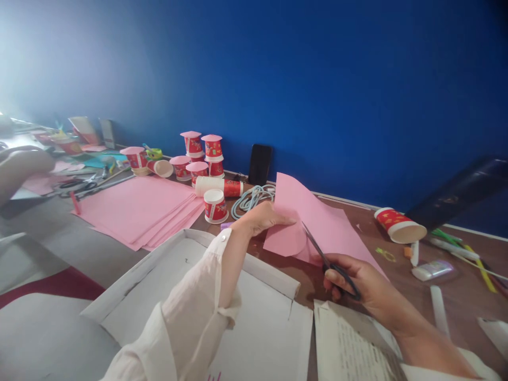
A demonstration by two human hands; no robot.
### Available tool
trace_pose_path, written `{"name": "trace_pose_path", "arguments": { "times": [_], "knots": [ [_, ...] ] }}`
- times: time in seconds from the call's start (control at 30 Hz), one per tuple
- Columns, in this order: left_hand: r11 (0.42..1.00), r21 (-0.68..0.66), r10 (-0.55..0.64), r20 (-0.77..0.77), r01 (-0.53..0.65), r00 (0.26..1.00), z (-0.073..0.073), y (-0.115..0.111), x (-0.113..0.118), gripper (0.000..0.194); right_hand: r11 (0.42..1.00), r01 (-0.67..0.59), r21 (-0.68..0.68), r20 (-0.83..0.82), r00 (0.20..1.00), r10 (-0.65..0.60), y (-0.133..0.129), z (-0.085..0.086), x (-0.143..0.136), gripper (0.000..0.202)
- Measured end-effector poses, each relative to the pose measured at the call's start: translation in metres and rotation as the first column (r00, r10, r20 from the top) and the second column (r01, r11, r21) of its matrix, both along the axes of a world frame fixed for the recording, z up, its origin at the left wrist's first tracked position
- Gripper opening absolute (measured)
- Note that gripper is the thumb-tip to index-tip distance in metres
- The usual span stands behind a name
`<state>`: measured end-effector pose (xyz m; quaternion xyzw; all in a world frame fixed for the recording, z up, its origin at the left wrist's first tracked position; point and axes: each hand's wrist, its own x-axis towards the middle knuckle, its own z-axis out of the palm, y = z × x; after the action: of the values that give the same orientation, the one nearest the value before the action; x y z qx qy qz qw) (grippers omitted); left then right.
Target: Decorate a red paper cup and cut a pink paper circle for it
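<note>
A curved sheet of pink paper (pixel 329 225) is held up above the brown table, with my left hand (pixel 264 218) closed on its left part. My right hand (pixel 347 278) grips black-handled scissors (pixel 323 256), whose blades reach up to the paper just right of my left fingers. Below my left forearm lies an open white box lid (pixel 270 312). A written sheet (pixel 345 338) rests on the table under my right wrist.
Pink sheets (pixel 143 206) are stacked on the left. Behind are red cups (pixel 192 144) with pink tops, a coiled cable (pixel 254 200) and a phone (pixel 260 164). A cup (pixel 399 225) lies on the right. Another person's arm (pixel 24 164) shows far left.
</note>
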<state>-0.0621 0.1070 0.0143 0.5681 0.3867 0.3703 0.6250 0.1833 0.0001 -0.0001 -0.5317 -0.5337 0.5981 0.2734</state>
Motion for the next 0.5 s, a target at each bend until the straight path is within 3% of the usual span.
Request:
{"name": "trace_pose_path", "arguments": {
  "times": [0.23, 0.5],
  "knots": [
    [0.993, -0.025, -0.116, 0.033, 0.117, 0.993, 0.005, -0.003, -0.001, 0.038, 0.999, 0.005, 0.045, 0.001, 1.000, -0.005, 0.002, 0.002, 0.000, 0.060],
    [0.995, -0.046, -0.093, -0.058, 0.090, 0.994, 0.013, -0.010, 0.000, 0.038, 1.000, 0.022, -0.011, -0.015, 1.000, -0.022, 0.001, 0.002, 0.001, 0.062]
  ]
}}
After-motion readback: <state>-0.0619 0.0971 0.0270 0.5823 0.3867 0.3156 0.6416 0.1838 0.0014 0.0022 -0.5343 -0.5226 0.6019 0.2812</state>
